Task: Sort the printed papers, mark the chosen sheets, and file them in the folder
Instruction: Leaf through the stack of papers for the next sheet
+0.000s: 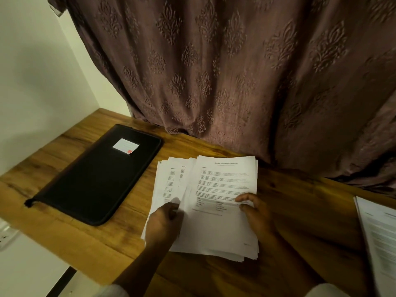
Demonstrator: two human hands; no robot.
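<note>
1. Wooden desk [90, 243], visible grain, low sheen.
2. Black folder [92, 181], matt, cloth-like cover.
3. White paper sheets [214, 232], smooth, matt, printed.
4. Brown cloth curtain [235, 82], raised woven motifs.
5. Pale wall [32, 82], smooth, matt.

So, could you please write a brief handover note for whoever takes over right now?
Left hand: pinches a sheet edge, lower left of the papers.
Right hand: thumb and forefinger on the top sheet; grip unclear.
Papers fanned in the middle; second pile at right; folder closed, at left.
Done: sorting seemingly begun. Left: marking, filing; no pen in view.
</note>
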